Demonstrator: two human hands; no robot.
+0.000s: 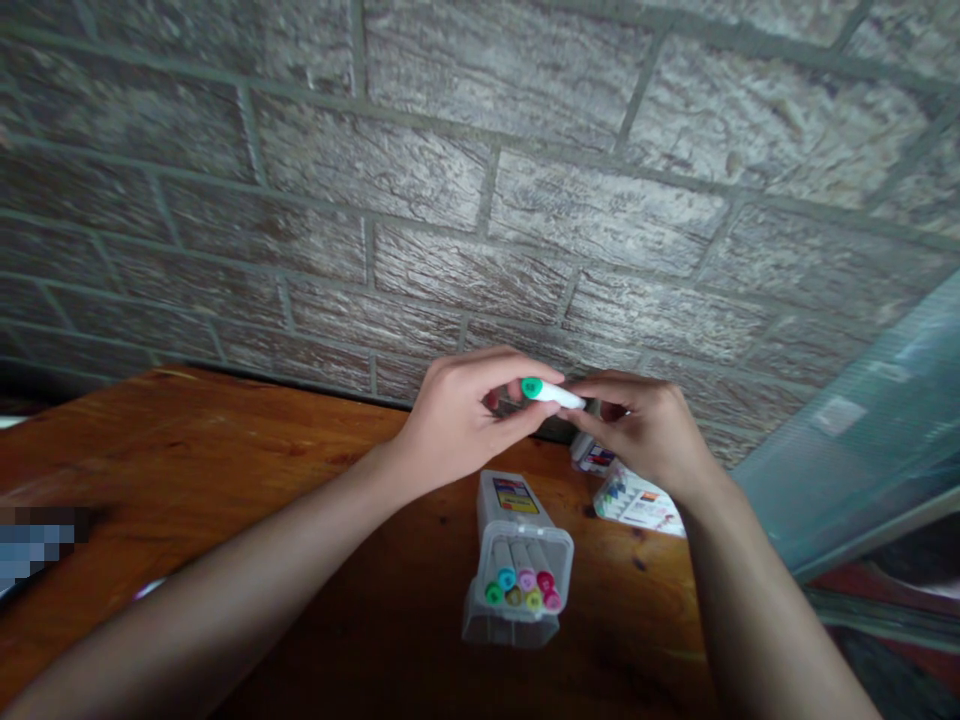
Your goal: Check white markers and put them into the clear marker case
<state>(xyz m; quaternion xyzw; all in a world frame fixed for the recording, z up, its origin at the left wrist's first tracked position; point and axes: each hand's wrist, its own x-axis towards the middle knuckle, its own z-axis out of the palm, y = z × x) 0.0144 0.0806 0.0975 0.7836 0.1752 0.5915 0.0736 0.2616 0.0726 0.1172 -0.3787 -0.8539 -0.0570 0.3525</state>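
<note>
A white marker (561,395) with a green end is held up above the table, its green end turned toward me. My left hand (469,410) pinches it near the green end between thumb and fingers. At the far end, the thumb and fingers of my right hand (649,425) close on the same marker. Below my hands, a clear plastic case (486,500) lies on its side, its open end facing me. Several markers (527,575) with green, blue, pink, red, yellow and brown ends are inside it. The case's lid hangs down at the front.
The brown wooden table (300,450) meets a grey brick-patterned wall (427,170). Behind my right hand are a small labelled container (595,456) and a white printed pack (645,505). A bluish translucent panel (847,430) stands at the right.
</note>
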